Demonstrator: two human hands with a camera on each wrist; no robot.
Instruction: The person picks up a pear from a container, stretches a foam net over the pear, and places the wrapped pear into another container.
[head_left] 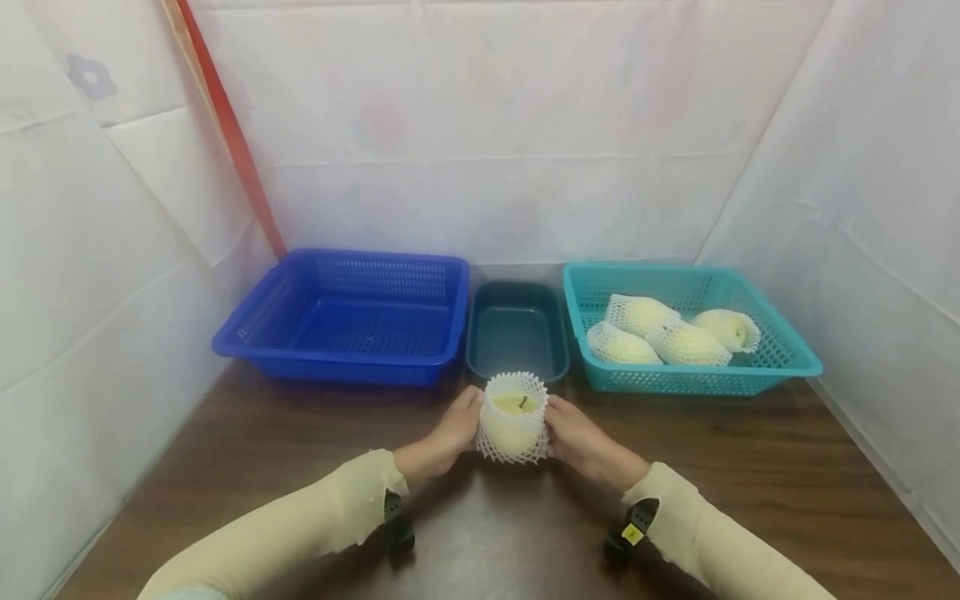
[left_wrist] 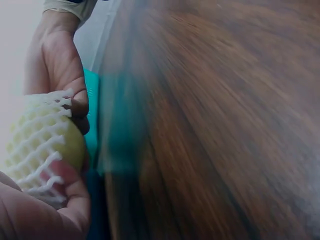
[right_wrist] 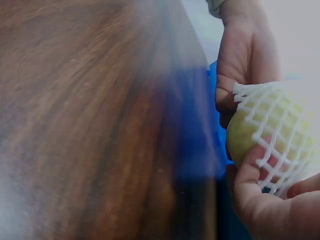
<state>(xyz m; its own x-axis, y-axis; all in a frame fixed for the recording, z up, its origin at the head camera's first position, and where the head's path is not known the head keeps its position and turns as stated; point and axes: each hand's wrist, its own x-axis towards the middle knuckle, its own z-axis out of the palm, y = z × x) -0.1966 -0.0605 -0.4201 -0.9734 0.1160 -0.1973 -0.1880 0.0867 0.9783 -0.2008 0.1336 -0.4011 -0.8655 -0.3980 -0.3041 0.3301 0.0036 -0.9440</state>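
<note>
Between my two hands is a pale yellow-green pear [head_left: 513, 429] in a white foam net sleeve, held over the near part of the table. Its dark stem points up inside the sleeve's open top. My left hand [head_left: 452, 429] grips it from the left, and my right hand [head_left: 581, 437] from the right. The wrist views show fingertips pressed under the net's lower edge against the bare skin of the pear [right_wrist: 242, 137]. The fruit's underside is partly exposed there.
A blue basket [head_left: 341, 360] stands at the back left. The dark teal tray [head_left: 517, 333] sits in the middle, just beyond the pear. At the back right, a turquoise basket [head_left: 697, 382] holds several net-wrapped pears [head_left: 686, 342]. White sheets [head_left: 480, 108] enclose the brown table [head_left: 300, 433].
</note>
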